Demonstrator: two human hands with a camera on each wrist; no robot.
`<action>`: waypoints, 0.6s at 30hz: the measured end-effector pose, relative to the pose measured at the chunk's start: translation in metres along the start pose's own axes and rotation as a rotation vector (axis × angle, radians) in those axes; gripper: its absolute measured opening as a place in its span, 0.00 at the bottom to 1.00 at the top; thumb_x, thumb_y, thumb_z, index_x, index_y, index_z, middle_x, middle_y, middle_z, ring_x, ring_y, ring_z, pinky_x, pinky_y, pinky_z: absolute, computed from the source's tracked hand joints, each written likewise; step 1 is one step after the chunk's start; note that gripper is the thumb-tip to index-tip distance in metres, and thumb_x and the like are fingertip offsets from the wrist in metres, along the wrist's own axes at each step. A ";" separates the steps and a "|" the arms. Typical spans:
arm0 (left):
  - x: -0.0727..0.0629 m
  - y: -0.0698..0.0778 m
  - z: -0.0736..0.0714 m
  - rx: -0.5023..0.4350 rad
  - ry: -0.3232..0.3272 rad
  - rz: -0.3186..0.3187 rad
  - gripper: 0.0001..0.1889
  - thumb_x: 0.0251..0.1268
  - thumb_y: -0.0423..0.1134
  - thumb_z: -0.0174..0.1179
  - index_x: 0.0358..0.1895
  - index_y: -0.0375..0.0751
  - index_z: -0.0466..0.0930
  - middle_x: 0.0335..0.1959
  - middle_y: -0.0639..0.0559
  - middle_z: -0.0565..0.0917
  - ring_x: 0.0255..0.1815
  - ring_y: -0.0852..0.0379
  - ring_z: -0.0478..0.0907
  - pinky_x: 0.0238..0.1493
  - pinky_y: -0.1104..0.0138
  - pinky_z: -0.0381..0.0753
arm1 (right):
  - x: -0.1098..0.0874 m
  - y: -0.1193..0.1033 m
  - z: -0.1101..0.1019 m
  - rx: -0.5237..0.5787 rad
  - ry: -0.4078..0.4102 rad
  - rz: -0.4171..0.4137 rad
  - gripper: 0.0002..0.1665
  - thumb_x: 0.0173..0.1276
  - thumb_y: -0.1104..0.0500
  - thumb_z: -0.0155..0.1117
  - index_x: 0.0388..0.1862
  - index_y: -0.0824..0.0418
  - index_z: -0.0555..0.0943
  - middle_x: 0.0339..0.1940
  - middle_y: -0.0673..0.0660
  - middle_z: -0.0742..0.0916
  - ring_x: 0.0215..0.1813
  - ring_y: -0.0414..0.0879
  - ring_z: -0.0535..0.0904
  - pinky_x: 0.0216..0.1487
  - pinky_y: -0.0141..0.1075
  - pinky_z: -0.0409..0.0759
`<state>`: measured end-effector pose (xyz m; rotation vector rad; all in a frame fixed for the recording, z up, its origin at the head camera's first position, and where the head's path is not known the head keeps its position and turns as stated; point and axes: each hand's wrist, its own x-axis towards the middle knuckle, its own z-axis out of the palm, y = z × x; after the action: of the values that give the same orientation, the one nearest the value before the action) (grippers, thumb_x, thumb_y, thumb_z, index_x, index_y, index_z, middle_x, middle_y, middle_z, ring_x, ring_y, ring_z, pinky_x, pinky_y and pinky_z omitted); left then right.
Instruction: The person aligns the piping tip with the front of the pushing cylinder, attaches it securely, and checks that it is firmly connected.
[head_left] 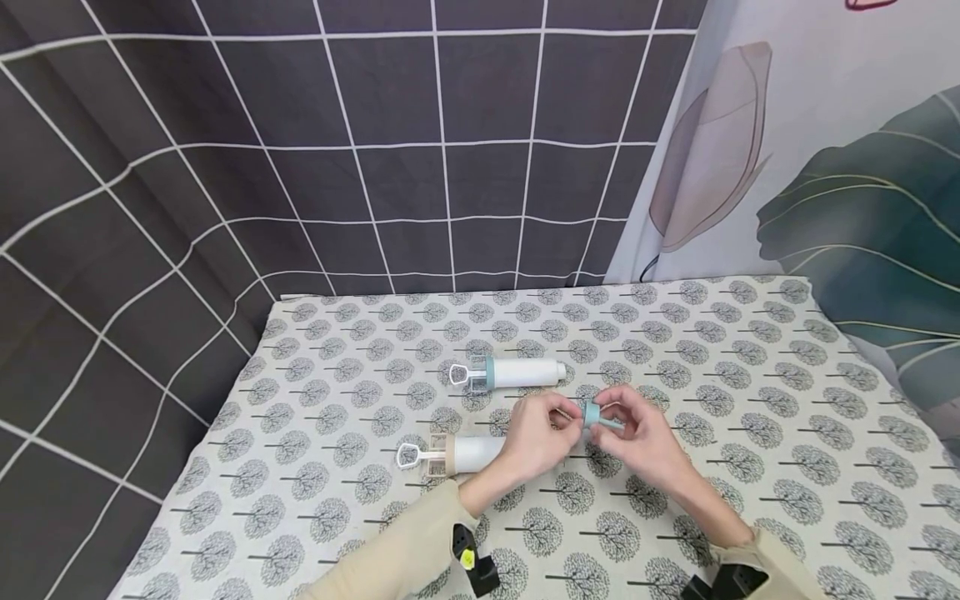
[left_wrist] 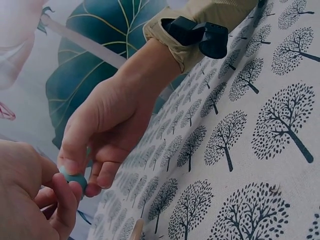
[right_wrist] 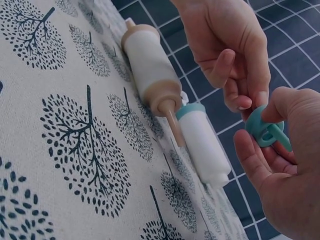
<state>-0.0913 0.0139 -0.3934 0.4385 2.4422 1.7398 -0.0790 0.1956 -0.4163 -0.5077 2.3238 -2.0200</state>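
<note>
Over the tabletop [head_left: 307, 492], well in from its left and right edges, we pinch the teal cap [head_left: 591, 413] between the fingertips of both our left hand [head_left: 542, 430] and our right hand [head_left: 639, 433], while the teal-ringed tube [head_left: 525, 372] lies nearer the far edge and the tan-ringed tube [head_left: 477, 454] farther from it.

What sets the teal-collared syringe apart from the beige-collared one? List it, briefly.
The teal-collared syringe ends in a bare white neck; the beige-collared syringe has a beige nozzle fitted.
The teal-collared syringe lies farther from the head camera; the beige-collared syringe lies nearer.
Both lie on the tree-print cloth, with white barrels and white loop handles.
</note>
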 end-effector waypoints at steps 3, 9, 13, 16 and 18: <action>0.000 0.000 0.000 -0.003 -0.004 -0.008 0.05 0.58 0.24 0.65 0.37 0.33 0.84 0.34 0.52 0.83 0.26 0.65 0.79 0.24 0.73 0.80 | 0.000 0.000 0.001 -0.004 0.003 0.018 0.20 0.59 0.79 0.61 0.50 0.76 0.70 0.47 0.70 0.79 0.47 0.45 0.83 0.48 0.37 0.83; -0.001 0.000 0.001 0.006 -0.005 -0.027 0.05 0.58 0.24 0.65 0.37 0.34 0.84 0.36 0.54 0.83 0.27 0.66 0.78 0.26 0.73 0.80 | -0.001 0.000 0.001 -0.011 0.008 0.019 0.20 0.59 0.79 0.62 0.50 0.76 0.70 0.47 0.70 0.79 0.46 0.44 0.82 0.48 0.36 0.83; -0.001 0.001 0.001 0.009 -0.006 -0.030 0.05 0.59 0.24 0.65 0.37 0.34 0.85 0.37 0.54 0.83 0.28 0.67 0.78 0.27 0.73 0.80 | 0.000 0.000 0.001 -0.025 0.008 -0.003 0.20 0.58 0.79 0.62 0.50 0.76 0.71 0.45 0.70 0.80 0.45 0.43 0.82 0.47 0.36 0.83; -0.002 0.001 0.001 0.001 -0.012 -0.032 0.06 0.59 0.24 0.64 0.37 0.35 0.86 0.35 0.55 0.83 0.28 0.66 0.78 0.26 0.72 0.80 | 0.000 0.000 0.001 -0.036 0.009 -0.010 0.20 0.58 0.79 0.63 0.50 0.76 0.71 0.44 0.69 0.81 0.44 0.43 0.82 0.46 0.35 0.84; -0.002 0.001 0.001 -0.002 -0.015 -0.031 0.06 0.60 0.24 0.64 0.38 0.35 0.86 0.33 0.56 0.83 0.28 0.65 0.78 0.26 0.72 0.80 | 0.000 0.000 0.001 -0.043 0.010 -0.010 0.20 0.58 0.78 0.63 0.50 0.75 0.72 0.44 0.68 0.81 0.43 0.44 0.82 0.45 0.35 0.84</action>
<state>-0.0891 0.0147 -0.3934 0.4098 2.4237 1.7205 -0.0788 0.1948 -0.4167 -0.5126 2.3800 -1.9858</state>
